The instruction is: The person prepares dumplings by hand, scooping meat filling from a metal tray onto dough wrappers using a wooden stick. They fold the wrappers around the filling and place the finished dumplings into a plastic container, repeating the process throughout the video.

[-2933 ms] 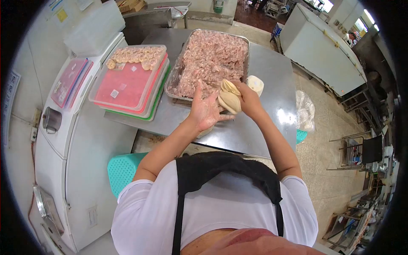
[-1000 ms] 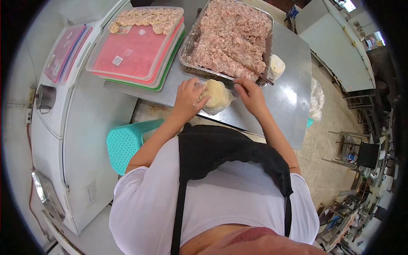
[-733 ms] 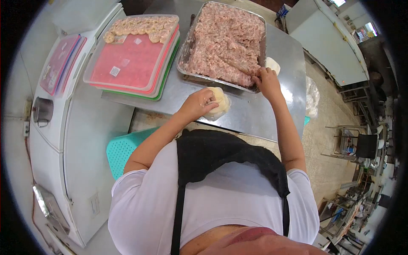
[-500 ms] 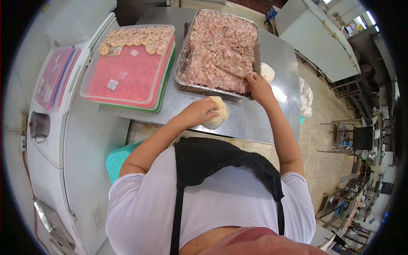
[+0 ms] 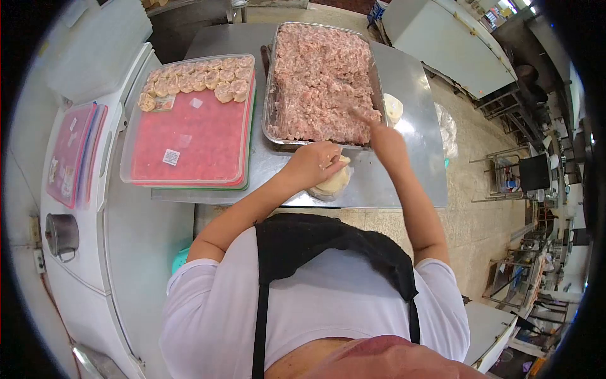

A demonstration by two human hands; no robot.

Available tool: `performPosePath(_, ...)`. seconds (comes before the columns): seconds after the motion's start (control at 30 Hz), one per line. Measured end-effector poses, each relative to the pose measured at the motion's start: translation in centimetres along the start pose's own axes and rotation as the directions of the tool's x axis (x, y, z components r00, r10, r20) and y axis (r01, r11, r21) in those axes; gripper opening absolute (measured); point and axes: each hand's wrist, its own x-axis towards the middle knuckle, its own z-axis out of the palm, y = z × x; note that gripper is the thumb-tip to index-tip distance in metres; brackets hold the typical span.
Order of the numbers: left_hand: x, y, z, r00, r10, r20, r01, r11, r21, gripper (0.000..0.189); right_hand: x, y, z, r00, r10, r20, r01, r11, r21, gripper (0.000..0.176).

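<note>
A deep metal tray full of ground meat stands on the steel table. My right hand is at the tray's near right corner, its fingers closed round a thin utensil whose tip is over the meat. Just below the tray's front edge, my left hand rests over a stack of pale dough wrappers, its fingers bent and touching the upper wrappers. Another pale round stack sits right of the tray. Filled dumplings line the far part of a red-bottomed plastic box at left.
The steel table has its near edge just in front of my body. A white freezer with a metal pot and lidded containers is at left. Another pale cabinet stands beyond the table at right.
The view has shifted slightly. My left hand has moved right and nearer the tray's front edge, still at the wrappers. The utensil in my right hand has swung and looks blurred.
</note>
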Motion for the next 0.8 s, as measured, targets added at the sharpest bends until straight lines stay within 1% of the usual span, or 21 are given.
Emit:
performPosePath(0.03, 0.3, 0.1, -0.1, 0.994, -0.101, 0.038, 0.102, 0.994, -0.035, 0.021, -0.4, -1.5, 0.7, 0.999, -0.032, -0.038, 0.033, 0.999, 0.02, 0.017)
performPosePath(0.07, 0.5, 0.0, -0.3, 0.995, -0.097, 0.039, 0.098, 0.994, -0.039, 0.021, -0.7, -2.3, 1.1, 0.995, -0.062, -0.076, 0.066, 0.997, 0.041, 0.017)
performPosePath(0.1, 0.8, -0.2, -0.4, 0.986, -0.163, 0.028, 0.165, 0.98, -0.111, 0.022, -0.6, -2.1, 0.8, 0.995, -0.063, -0.076, 0.066, 0.997, 0.035, 0.017)
performPosePath(0.17, 1.0, -1.0, -0.4, 0.973, -0.23, 0.023, 0.23, 0.956, -0.183, 0.023, -0.1, -1.4, 0.2, 0.996, -0.019, 0.087, 0.005, 0.987, 0.159, 0.019)
performPosePath(0.23, 1.1, -2.7, 0.3, 0.909, -0.412, 0.058, 0.386, 0.785, -0.485, 0.026, 1.0, 0.3, -1.1, 0.993, 0.014, 0.113, -0.031, 0.988, 0.151, 0.02)
performPosePath(0.27, 1.0, -3.1, 0.8, 0.911, -0.409, 0.058, 0.384, 0.785, -0.486, 0.026, 1.6, 1.1, -1.5, 0.989, 0.048, 0.143, -0.069, 0.987, 0.146, 0.02)
performPosePath(0.3, 1.2, -2.9, 0.6, 0.854, -0.493, 0.166, 0.423, 0.473, -0.773, 0.027, 2.4, 1.5, -1.6, 0.989, 0.049, 0.14, -0.069, 0.987, 0.143, 0.02)
performPosePath(0.33, 1.3, -2.6, 0.4, 0.799, -0.521, 0.3, 0.392, 0.072, -0.917, 0.029, 3.2, 1.9, -1.6, 0.999, 0.049, 0.017, -0.051, 0.989, 0.141, 0.019)
performPosePath(0.37, 1.2, -2.4, 0.1, 0.79, -0.5, 0.354, 0.373, -0.067, -0.926, 0.029, 4.1, 2.1, -1.5, 0.993, 0.046, -0.104, -0.032, 0.99, 0.139, 0.018)
performPosePath(0.4, 1.0, -2.5, 0.1, 0.79, -0.502, 0.352, 0.371, -0.067, -0.926, 0.029, 5.0, 2.1, -0.7, 0.994, 0.043, -0.104, -0.028, 0.99, 0.141, 0.018)
performPosePath(0.47, 0.9, -2.9, 0.0, 0.772, -0.44, 0.46, 0.344, -0.319, -0.883, 0.029, 6.7, 1.5, 1.4, 0.993, -0.032, -0.114, 0.033, 0.999, 0.008, 0.016)
performPosePath(0.5, 0.6, -2.9, 0.2, 0.772, -0.441, 0.458, 0.344, -0.316, -0.884, 0.029, 6.4, 0.0, 1.3, 0.999, -0.037, -0.037, 0.036, 0.999, -0.035, 0.016)
performPosePath(0.53, 0.1, -2.8, 0.4, 0.845, -0.497, 0.197, 0.394, 0.33, -0.858, 0.026, 5.7, -1.0, 1.1, 0.999, -0.038, -0.039, 0.036, 0.999, -0.033, 0.016)
performPosePath(0.57, -0.2, -2.8, 0.5, 0.926, -0.376, -0.037, 0.32, 0.831, -0.454, 0.024, 4.7, -1.8, 0.9, 0.991, -0.116, -0.063, 0.112, 0.992, -0.059, 0.015)
performPosePath(0.6, -0.3, -2.6, 0.3, 0.925, -0.378, -0.034, 0.323, 0.831, -0.454, 0.024, 3.5, -2.4, 0.6, 0.978, -0.192, -0.081, 0.185, 0.979, -0.085, 0.015)
performPosePath(0.63, -0.5, -2.2, 0.0, 0.99, -0.083, -0.117, 0.063, 0.985, -0.164, 0.021, 2.5, -2.0, 0.0, 0.972, -0.219, -0.084, 0.216, 0.976, -0.039, 0.014)
performPosePath(0.67, -0.6, -2.0, -0.2, 0.967, 0.231, -0.107, -0.213, 0.965, 0.151, 0.021, 2.2, -1.0, -0.6, 0.972, -0.22, -0.081, 0.218, 0.975, -0.04, 0.014)
performPosePath(0.7, -0.5, -2.2, 0.6, 0.938, 0.31, -0.155, -0.3, 0.95, 0.085, 0.021, 2.0, 0.3, -1.1, 0.98, -0.2, -0.021, 0.199, 0.978, -0.057, 0.014)
performPosePath(0.73, -0.7, -2.4, 1.0, 0.938, 0.306, -0.16, -0.296, 0.952, 0.083, 0.021, 1.8, 0.6, -2.3, 0.983, -0.18, 0.04, 0.182, 0.98, -0.077, 0.014)
performPosePath(0.77, -0.9, -2.7, 1.3, 0.951, 0.302, -0.071, -0.298, 0.953, 0.061, 0.021, 2.2, 0.9, -3.6, 0.994, -0.09, 0.07, 0.095, 0.992, -0.085, 0.015)
performPosePath(0.8, -0.9, -2.6, 1.4, 0.954, 0.297, 0.021, -0.298, 0.954, 0.039, 0.021, 2.7, 1.1, -3.5, 0.993, -0.095, 0.072, 0.102, 0.991, -0.086, 0.015)
